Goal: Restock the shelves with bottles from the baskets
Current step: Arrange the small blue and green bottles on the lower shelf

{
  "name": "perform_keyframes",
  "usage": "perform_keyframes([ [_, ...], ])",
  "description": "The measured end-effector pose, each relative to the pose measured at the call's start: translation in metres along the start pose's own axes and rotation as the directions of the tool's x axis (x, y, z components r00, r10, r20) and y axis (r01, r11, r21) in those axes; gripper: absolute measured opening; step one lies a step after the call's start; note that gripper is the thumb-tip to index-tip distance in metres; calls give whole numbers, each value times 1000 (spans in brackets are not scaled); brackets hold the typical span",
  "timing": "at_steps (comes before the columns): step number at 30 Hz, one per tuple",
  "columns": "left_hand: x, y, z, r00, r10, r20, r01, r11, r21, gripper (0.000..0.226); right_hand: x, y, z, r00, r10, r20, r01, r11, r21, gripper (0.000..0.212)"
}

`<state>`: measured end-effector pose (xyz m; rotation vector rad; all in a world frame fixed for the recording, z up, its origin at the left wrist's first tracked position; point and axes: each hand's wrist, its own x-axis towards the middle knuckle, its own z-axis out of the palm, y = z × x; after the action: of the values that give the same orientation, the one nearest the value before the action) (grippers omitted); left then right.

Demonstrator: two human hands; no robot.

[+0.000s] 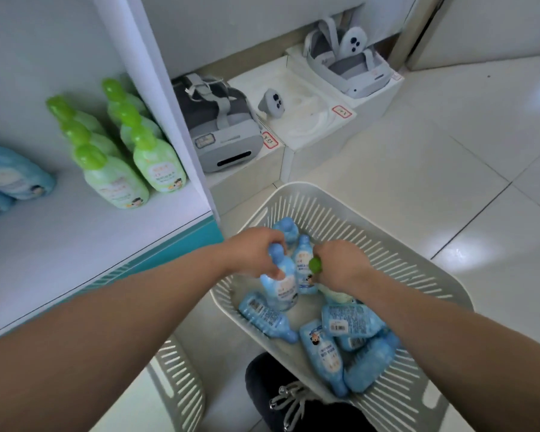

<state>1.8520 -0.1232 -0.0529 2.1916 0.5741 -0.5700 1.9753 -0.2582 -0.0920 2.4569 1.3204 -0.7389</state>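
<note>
- While both reach into the near basket [387,232], the left hand [256,254] grips a blue bottle [279,285] by its neck; the right hand [340,266] closes round a green-capped bottle [315,265].
- Handling: probably light, stiff, smooth plastic; the narrow neck suits gripping.
- Hidden: the green-capped bottle's body, under the right wrist.

a: where does the view look from?
b: a wide-angle camera on the person's head, facing forward and down, close over the white basket [331,213] on the tiled floor [418,169], with the shelf [60,244] at left.
</note>
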Motion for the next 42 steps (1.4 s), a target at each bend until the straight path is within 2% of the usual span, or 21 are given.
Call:
perform_keyframes([
  [3,-32,11,-19,1000,4,-20,-9,967,-254,26,-20,-8,-24,997,-18,-71,26,993,118,31],
  [5,-54,13,-33,998,-7,-56,-10,953,-304,25,-33,-17,-40,993,-38,-111,56,984,171,29],
  [11,-124,3,-63,964,-108,-243,45,966,-253,28,-69,-53,-87,959,-138,-248,186,965,183,25],
  [17,-196,-40,-81,869,-199,-453,101,967,-233,30,-98,-113,-125,893,-235,-384,327,925,194,24],
  [23,-241,-86,-87,788,-254,-561,119,957,-265,29,-100,-171,-139,837,-273,-475,409,888,210,26],
  [29,-260,-123,-91,698,-321,-640,137,937,-321,30,-84,-207,-144,820,-241,-520,419,871,257,26],
  [33,-264,-145,-94,670,-349,-656,140,926,-350,29,-67,-220,-147,802,-223,-554,405,885,231,26],
  [42,-258,-167,-98,647,-387,-657,149,909,-389,30,-35,-228,-161,821,-154,-549,276,950,145,29],
])
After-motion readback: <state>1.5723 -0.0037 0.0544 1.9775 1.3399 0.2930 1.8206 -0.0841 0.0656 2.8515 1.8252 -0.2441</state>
